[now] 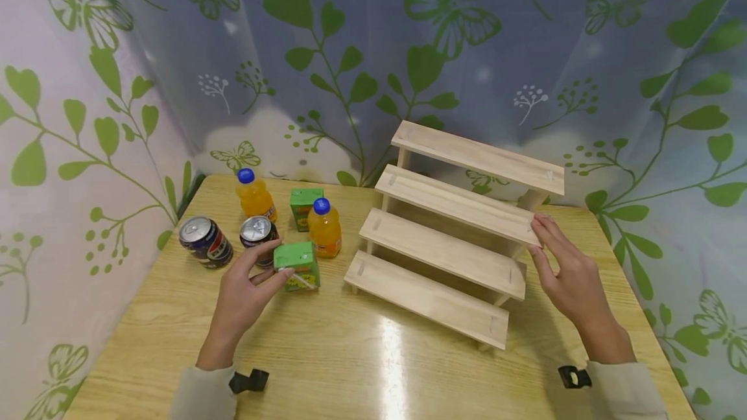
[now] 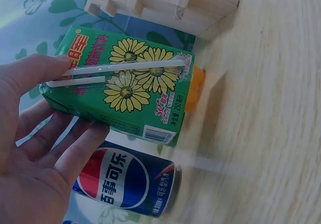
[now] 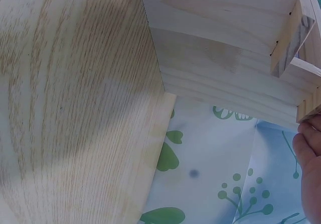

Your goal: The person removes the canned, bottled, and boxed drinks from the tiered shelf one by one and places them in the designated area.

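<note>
My left hand [image 1: 248, 290] grips a green drink carton [image 1: 299, 266] between thumb and fingers. Yellow flowers and a wrapped white straw [image 2: 125, 68] show on the carton's side in the left wrist view. Whether its base touches the table I cannot tell. A dark blue cola can [image 1: 257, 232] stands just behind that hand, and an orange drink bottle [image 1: 325, 229] with a blue cap behind the carton. With nearly straight fingers, my right hand [image 1: 569, 274] touches the right end of the second-highest step of a wooden stepped rack [image 1: 440, 242].
Left of the rack stand another cola can [image 1: 204, 242], a second orange bottle [image 1: 255, 196] and a second green carton [image 1: 305, 206]. The wooden table [image 1: 327, 368] meets a patterned curtain [image 1: 362, 50] at the back and sides.
</note>
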Motion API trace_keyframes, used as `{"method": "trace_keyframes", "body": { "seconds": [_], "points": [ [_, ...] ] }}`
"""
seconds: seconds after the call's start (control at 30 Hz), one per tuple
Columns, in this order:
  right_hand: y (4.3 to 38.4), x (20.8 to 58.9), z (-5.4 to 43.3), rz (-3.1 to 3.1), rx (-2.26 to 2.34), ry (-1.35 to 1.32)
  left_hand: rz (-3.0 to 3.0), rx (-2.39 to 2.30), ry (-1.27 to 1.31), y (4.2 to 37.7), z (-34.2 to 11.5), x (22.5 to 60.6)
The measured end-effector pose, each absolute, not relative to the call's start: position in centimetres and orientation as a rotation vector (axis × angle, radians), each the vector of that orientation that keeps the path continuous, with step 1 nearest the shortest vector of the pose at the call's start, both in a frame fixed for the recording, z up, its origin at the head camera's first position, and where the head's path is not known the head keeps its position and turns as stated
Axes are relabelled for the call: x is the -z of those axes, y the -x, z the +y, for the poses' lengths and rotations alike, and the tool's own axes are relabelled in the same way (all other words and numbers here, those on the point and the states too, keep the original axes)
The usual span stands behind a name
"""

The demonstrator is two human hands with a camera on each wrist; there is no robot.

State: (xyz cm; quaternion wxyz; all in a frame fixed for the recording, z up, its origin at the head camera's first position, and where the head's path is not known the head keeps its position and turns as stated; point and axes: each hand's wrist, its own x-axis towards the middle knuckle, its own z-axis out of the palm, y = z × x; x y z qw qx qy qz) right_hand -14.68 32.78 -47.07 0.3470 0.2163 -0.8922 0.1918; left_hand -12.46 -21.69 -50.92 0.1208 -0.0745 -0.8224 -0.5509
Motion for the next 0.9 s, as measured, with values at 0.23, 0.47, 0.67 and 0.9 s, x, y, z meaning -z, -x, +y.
{"method": "trace_keyframes", "body": {
  "seconds": [0.23,0.47,0.67,0.9],
  "points": [
    [14.7,47.0,32.8,-2.325,-0.495,-0.554,-2.424,1.622,0.159,12.5,-21.9,51.3],
    [14.6,46.9,32.7,-2.335,-0.499,-0.546,-2.446,1.627,0.124,12.5,-22.0,51.8],
    [14.5,46.8,32.6,-2.338,-0.498,-0.548,-2.447,1.633,0.104,12.4,-21.9,52.0],
    [14.5,46.7,32.6,-2.346,-0.496,-0.545,-2.454,1.646,0.085,12.4,-21.8,52.4]
  ]
}}
